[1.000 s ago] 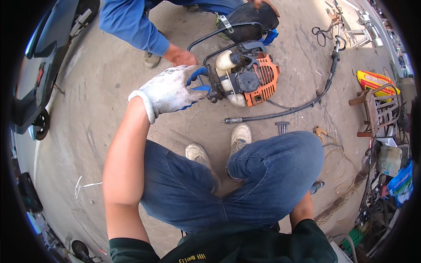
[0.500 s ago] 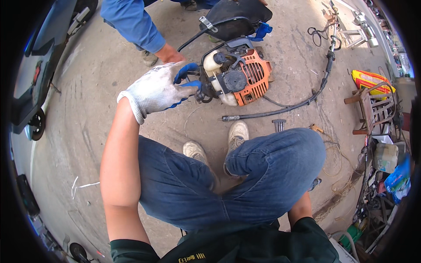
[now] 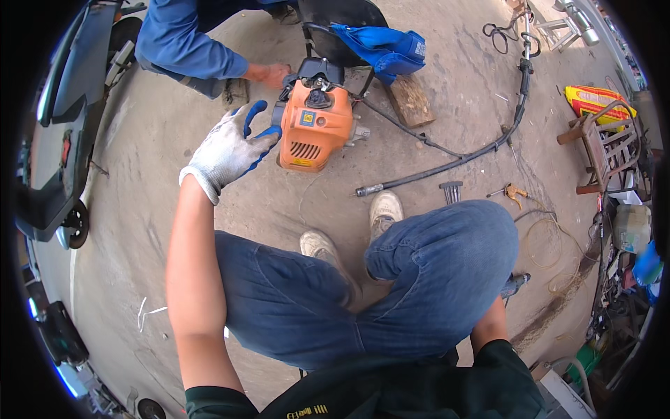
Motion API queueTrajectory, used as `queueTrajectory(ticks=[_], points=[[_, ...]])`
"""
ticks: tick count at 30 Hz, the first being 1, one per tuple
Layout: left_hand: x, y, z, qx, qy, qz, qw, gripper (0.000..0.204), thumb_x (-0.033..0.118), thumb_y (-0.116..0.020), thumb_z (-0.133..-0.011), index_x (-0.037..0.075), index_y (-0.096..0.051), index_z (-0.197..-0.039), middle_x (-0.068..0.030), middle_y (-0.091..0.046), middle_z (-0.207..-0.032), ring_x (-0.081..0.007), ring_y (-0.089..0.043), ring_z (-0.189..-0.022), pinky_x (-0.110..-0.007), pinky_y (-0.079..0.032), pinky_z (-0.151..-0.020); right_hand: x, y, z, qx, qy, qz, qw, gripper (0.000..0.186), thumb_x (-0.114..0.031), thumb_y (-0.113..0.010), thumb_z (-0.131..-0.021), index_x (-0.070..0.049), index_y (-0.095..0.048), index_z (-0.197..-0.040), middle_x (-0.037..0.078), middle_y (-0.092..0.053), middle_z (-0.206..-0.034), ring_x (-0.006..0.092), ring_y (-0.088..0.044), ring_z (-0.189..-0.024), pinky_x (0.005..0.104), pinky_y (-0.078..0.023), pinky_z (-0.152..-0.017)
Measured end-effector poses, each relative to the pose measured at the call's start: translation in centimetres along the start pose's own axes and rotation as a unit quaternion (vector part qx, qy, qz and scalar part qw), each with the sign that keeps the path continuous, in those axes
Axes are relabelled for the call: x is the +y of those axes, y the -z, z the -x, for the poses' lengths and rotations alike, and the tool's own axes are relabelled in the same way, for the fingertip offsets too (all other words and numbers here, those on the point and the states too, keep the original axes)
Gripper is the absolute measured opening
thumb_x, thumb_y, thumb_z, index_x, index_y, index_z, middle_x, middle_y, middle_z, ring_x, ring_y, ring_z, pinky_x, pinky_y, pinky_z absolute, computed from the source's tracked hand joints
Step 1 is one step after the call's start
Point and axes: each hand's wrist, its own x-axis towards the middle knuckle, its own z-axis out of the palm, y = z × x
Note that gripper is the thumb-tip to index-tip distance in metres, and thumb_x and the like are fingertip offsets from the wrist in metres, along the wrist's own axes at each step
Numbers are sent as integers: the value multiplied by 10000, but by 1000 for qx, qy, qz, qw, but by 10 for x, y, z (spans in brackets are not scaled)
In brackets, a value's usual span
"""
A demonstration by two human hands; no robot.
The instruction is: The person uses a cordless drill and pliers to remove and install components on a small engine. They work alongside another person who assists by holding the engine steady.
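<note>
A small orange engine (image 3: 317, 126) with a black top stands on the concrete floor in front of me, its slotted orange cover facing me. My left hand (image 3: 227, 150), in a white glove with blue fingertips, is just left of the engine. Its thumb and fingers are spread and hold nothing; whether a fingertip touches the housing I cannot tell. Across from me, another person's bare hand (image 3: 269, 74) is at the engine's upper left side. My right forearm (image 3: 490, 325) passes behind my right thigh, which hides the hand.
A blue fabric bag (image 3: 394, 52) hangs by a black seat (image 3: 345, 21), near a wooden block (image 3: 410, 100). A long black flexible shaft (image 3: 453, 164) curves across the floor. To the right are a small wooden chair (image 3: 593, 153) and a yellow-red sack (image 3: 593, 103). A scooter (image 3: 77, 119) stands left.
The engine has been turned and shifted left, so its orange cover now faces me. My left hand has come off its side and opened. The blue bag and wooden block show more fully.
</note>
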Motion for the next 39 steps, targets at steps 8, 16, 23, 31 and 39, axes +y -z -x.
queueTrajectory(ticks=[8,16,23,31,39], points=[[5,-73,-37,27,-41,-185,981,985,547,-711,-861,131,-220,-1606,-265,-226,-1629,-465,-284,-1478,-484,-327,-1183,25,-4,-46,21,47,6,999,809,-398,-706,-758,-78,-493,-1470,289,-463,-1484,409,-468,-1370,447,-394,-1134],[-1,-93,-108,94,-1,-296,950,1137,552,-741,-843,42,-73,-1608,-313,-298,-1574,-438,-523,-1319,-432,-481,-1059,-20,9,12,28,90,49,994,664,-439,-652,-816,-108,-595,-1389,201,-486,-1489,380,-463,-1370,445,-374,-1142],[44,-115,-139,193,45,-371,907,1170,831,-569,-783,-12,-292,-1546,-267,-403,-1507,-464,-400,-1398,-516,-361,-1138,-18,3,3,66,65,43,995,614,-460,-649,-831,-114,-624,-1338,198,-525,-1443,377,-483,-1342,471,-378,-1124],[43,-105,-194,185,154,-268,933,930,743,-619,-783,95,-507,-1440,-224,-528,-1436,-432,-488,-1336,-494,-388,-1118,-136,-7,27,31,267,-199,943,493,-346,-649,-910,-94,-608,-1332,201,-584,-1355,409,-522,-1269,506,-373,-1112],[29,-112,-171,236,-22,-176,955,656,465,-785,-837,38,-610,-1303,-190,-615,-1194,-321,-610,-1110,-406,-474,-983,-248,-55,10,-43,595,185,781,245,-210,-604,-877,-121,-745,-1055,112,-645,-1205,281,-538,-1233,499,-329,-1105]])
